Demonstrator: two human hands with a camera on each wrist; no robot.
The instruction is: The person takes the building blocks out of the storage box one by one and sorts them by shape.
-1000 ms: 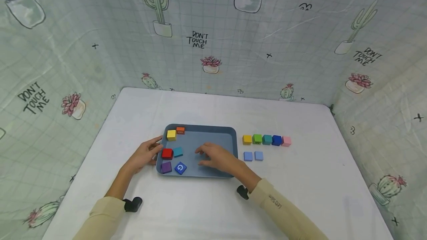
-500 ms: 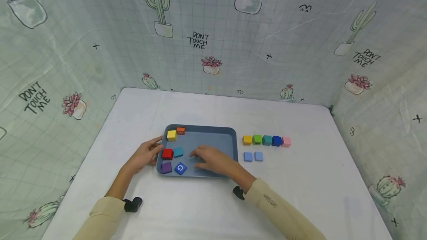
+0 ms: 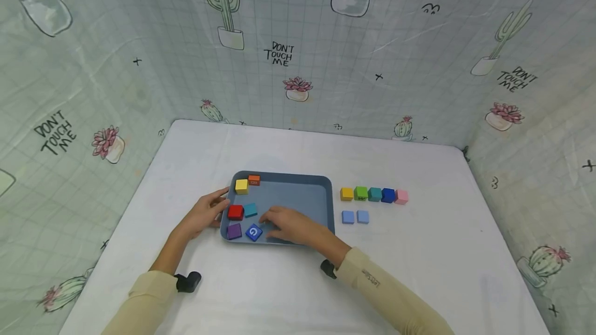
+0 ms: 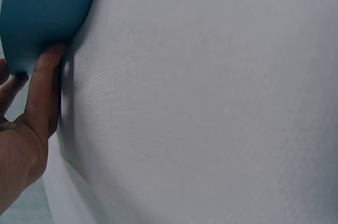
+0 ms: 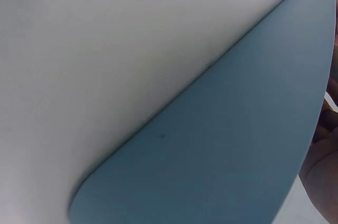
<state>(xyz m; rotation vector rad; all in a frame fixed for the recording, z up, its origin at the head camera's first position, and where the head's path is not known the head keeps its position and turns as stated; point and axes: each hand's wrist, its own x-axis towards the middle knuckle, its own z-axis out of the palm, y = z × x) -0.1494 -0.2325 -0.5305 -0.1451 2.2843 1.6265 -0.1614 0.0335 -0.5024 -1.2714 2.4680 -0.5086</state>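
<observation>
My left hand [image 3: 202, 214] rests at the left side of the blue-grey tray [image 3: 298, 179], its fingers touching the outer wall [image 4: 50, 7]. Over the lower middle of the tray hovers my right hand [image 3: 293, 226], loosely bent and holding nothing; the blue letter cube [image 3: 253, 232] lies just left of its fingertips. In the tray, a purple cube [image 3: 234, 231] sits beside that one, with a red cube [image 3: 235, 212] and a light blue cube [image 3: 250, 210] above. A yellow cube [image 3: 241, 186] and an orange cube [image 3: 254, 180] stand in the upper left corner.
Right of the tray, several cubes form a row, from a yellow-orange cube [image 3: 346, 194] to a pink cube [image 3: 401, 197]. Below it lie two pale blue cubes [image 3: 347, 217]. A white cloth covers the table [image 3: 419, 273]; a cactus-print curtain [image 3: 326, 56] surrounds it.
My right hand has moved left and slightly down over the tray, toward the blue letter cube. The left hand stays at the tray's side, and the cubes keep their places.
</observation>
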